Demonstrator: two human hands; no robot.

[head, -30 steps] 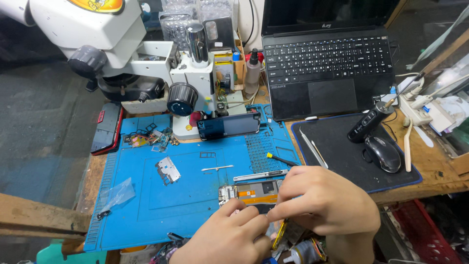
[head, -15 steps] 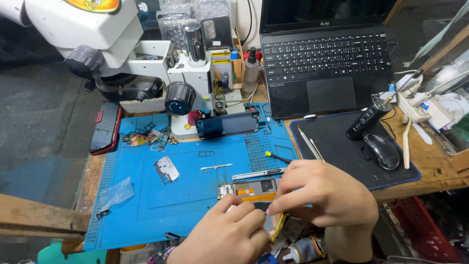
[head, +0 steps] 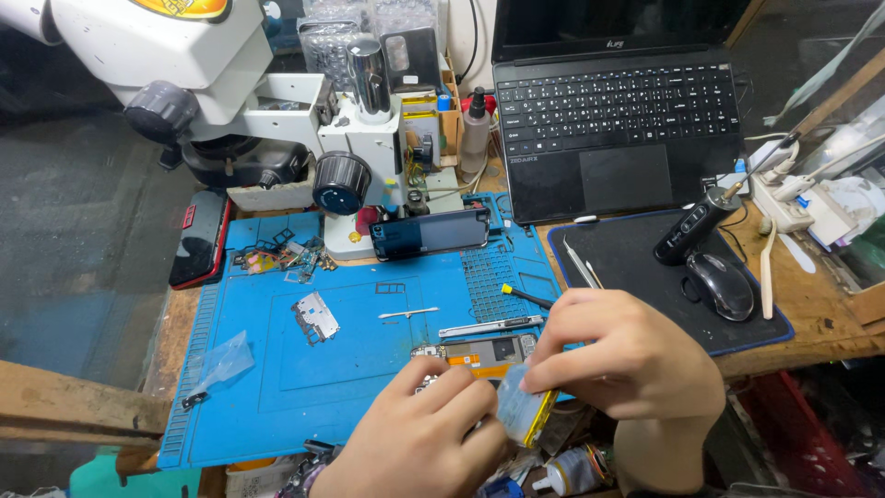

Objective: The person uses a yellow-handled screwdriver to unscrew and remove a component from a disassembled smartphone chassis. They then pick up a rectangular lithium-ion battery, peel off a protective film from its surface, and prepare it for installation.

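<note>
Hands meet at six o'clock on the blue mat (head: pixel 369 369). Since a second ago the right hand (head: pixel 627 364) has tilted a flat, yellow-edged battery pack (head: pixel 524 410) up off the opened phone (head: pixel 479 352), pinching it; the left hand (head: pixel 419 438) presses fingertips down on the phone beside it.

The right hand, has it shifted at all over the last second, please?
Yes. The right hand has lifted slightly away from the blue mat, toward the mouse pad, peeling a clear film off the opened phone.
</note>
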